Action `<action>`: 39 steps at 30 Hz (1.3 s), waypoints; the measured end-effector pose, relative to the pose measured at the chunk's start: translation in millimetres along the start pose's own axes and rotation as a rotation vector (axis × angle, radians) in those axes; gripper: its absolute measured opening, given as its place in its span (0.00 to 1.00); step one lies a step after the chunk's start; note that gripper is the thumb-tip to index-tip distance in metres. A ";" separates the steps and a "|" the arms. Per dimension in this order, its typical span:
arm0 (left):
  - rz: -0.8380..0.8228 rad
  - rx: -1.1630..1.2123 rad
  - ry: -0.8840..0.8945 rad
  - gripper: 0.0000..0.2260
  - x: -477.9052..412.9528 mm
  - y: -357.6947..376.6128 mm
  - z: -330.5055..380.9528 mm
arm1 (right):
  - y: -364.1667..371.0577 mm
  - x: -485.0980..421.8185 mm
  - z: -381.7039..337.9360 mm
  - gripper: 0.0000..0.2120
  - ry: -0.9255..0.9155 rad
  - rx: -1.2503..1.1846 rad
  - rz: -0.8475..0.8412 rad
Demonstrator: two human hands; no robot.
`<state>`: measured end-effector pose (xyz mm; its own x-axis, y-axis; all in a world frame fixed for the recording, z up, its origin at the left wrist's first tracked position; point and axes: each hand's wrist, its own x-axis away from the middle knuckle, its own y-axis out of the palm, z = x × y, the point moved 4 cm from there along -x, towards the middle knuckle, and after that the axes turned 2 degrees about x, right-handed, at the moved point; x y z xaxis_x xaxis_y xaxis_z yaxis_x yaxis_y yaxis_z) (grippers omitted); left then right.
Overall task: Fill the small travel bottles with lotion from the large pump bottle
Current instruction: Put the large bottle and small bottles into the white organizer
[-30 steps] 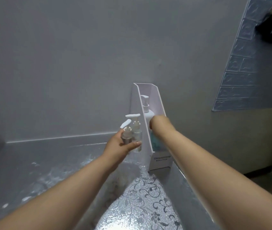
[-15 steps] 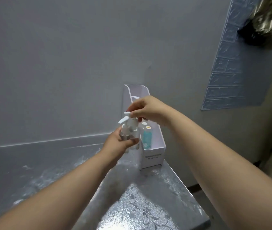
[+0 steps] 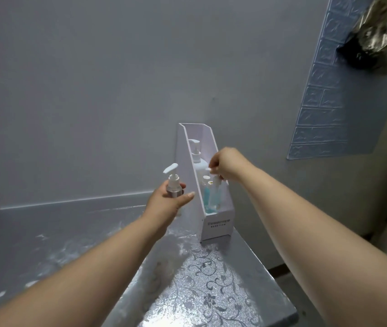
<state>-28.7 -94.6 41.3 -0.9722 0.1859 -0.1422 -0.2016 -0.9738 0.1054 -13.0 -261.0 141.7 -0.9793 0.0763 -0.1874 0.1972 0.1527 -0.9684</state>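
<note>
Now the right hand (image 3: 226, 165) has carried one small bottle (image 3: 215, 197) from the left hand (image 3: 164, 204) into the white box (image 3: 216, 226). That box stands on the shiny table (image 3: 211, 291) by the wall. At its back is the big pump bottle (image 3: 199, 164), a blue bottle (image 3: 206, 197) in front. The right hand pinches the small bottle's top. The left hand grips the other pump bottle (image 3: 173, 184) beside the box

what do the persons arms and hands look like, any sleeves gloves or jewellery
Both arms are bare: no sleeve shows on the left forearm or the right forearm. The left hand and right hand are ungloved, and no watch, bracelet or ring is visible.
</note>
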 end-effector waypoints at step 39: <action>-0.131 0.060 -0.134 0.22 8.9 20.7 -4.3 | -20.6 30.3 2.3 0.11 -0.077 0.215 -0.027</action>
<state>-41.0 -113.6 37.9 -0.9437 0.3299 -0.0268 -0.3299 -0.9314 0.1539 -46.8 -264.2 155.6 -0.9863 -0.0013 -0.1652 0.1650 -0.0607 -0.9844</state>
